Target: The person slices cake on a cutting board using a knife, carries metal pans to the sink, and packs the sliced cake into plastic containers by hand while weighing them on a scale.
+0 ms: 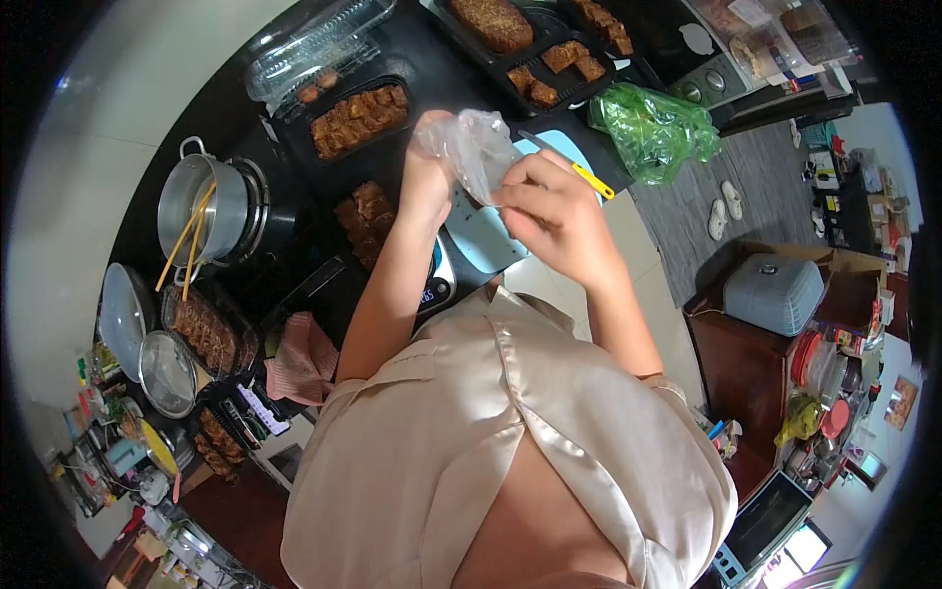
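Observation:
A crumpled piece of thin clear plastic (pixel 475 152), a glove or a bag, is stretched between my hands above the counter. My left hand (pixel 432 162) is at its left side, with fingers hidden behind or inside it. The fingers of my right hand (pixel 554 208) are closed on its lower right edge. Below them lies a light blue cutting board (pixel 476 240), with a yellow-handled knife (pixel 592 181) across its far right part. A scale (pixel 439 291) with a lit display shows partly behind my left forearm. Beside that forearm sit brown cut pieces (pixel 365 221) of food.
Black trays (pixel 358 118) of browned food pieces stand toward the back, near a clear plastic lid (pixel 314 64). At left, a pot (pixel 202 206) with chopsticks sits on a burner. A green plastic bag (pixel 655 128) is at right; a pink cloth (pixel 302 358) lies at the near left.

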A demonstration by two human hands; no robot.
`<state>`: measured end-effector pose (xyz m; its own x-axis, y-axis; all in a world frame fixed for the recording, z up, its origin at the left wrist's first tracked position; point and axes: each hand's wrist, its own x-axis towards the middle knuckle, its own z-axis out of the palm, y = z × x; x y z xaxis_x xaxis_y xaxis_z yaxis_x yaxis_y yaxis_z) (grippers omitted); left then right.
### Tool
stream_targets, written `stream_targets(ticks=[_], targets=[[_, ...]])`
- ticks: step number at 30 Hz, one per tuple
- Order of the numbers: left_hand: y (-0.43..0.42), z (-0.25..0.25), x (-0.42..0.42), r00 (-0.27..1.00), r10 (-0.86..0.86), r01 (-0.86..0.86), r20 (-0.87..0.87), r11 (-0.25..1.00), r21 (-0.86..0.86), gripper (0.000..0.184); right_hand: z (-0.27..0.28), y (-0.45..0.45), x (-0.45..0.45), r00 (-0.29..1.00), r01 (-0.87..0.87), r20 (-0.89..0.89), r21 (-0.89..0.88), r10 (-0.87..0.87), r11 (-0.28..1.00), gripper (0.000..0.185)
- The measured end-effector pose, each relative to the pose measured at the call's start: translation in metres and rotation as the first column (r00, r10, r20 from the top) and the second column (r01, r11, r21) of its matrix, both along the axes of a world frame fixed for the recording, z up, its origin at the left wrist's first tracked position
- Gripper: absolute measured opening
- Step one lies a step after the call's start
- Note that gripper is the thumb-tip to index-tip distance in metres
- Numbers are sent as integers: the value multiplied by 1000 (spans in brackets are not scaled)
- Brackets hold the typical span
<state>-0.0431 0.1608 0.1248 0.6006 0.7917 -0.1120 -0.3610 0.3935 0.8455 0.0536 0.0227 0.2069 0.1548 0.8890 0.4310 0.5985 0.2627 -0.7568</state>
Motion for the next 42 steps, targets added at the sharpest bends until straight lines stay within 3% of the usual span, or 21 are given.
stream_targets(ticks=[1, 2, 5, 7, 11, 13, 16, 21, 24, 28, 30, 31, 34, 38, 40, 42], targets=[[-1, 2, 0, 1000, -2, 2, -2, 1000, -4, 23, 6, -2, -4, 982, 50, 182, 11, -51, 999, 23], [-2, 6, -1, 1000, -26, 26, -10, 999, -32, 18, 10, -3, -6, 970, 61, 231, 49, -71, 997, 26], [-6, 21, -3, 997, -77, 77, 8, 993, -87, 11, 6, -4, -5, 947, 93, 292, 144, -132, 985, 26], [-3, 17, -6, 969, -174, 200, 175, 970, -141, 18, 4, -4, -5, 946, 104, 287, 178, -152, 979, 25], [2, 12, -10, 918, -272, 342, 288, 911, -230, 23, 0, -4, -8, 933, 171, 273, 244, -236, 955, 20], [5, 16, -8, 719, -334, 604, 609, 733, -312, 34, -13, -2, -9, 932, 195, 249, 271, -265, 943, 19], [-9, 41, -1, 764, -243, 511, 598, 793, -331, 41, -26, 1, -16, 928, 226, 220, 305, -299, 925, 18], [-17, 21, 8, 799, -270, 468, 537, 841, -273, 45, -40, 3, -26, 924, 265, 191, 306, -331, 914, 18], [-23, 13, 12, 919, -256, 340, 302, 900, -274, 52, -54, 2, -29, 936, 270, 154, 257, -315, 928, 17], [-18, 4, 22, 936, -283, 329, 209, 916, -230, 54, -62, 3, -34, 939, 290, 108, 256, -325, 922, 14], [-18, -2, 28, 972, -233, 210, -12, 898, -387, 55, -68, 5, -34, 939, 315, 64, 234, -337, 920, 13], [-17, -4, 28, 973, -230, 207, -13, 900, -384, 55, -70, 4, -35, 940, 312, 62, 237, -335, 920, 13], [-13, -12, 22, 890, -366, 435, 272, 859, -269, 53, -73, 3, -39, 906, 417, -26, 210, -422, 884, 11], [-12, -16, 19, 853, -387, 491, 350, 823, -286, 53, -74, 3, -43, 903, 426, -48, 212, -426, 880, 11], [-10, -19, 17, 751, -484, 634, 450, 720, -284, 56, -74, 3, -45, 905, 421, -40, 211, -423, 882, 12], [-10, -17, 17, 816, -459, 563, 351, 769, -302, 53, -74, 3, -46, 907, 419, -66, 217, -415, 882, 8]])
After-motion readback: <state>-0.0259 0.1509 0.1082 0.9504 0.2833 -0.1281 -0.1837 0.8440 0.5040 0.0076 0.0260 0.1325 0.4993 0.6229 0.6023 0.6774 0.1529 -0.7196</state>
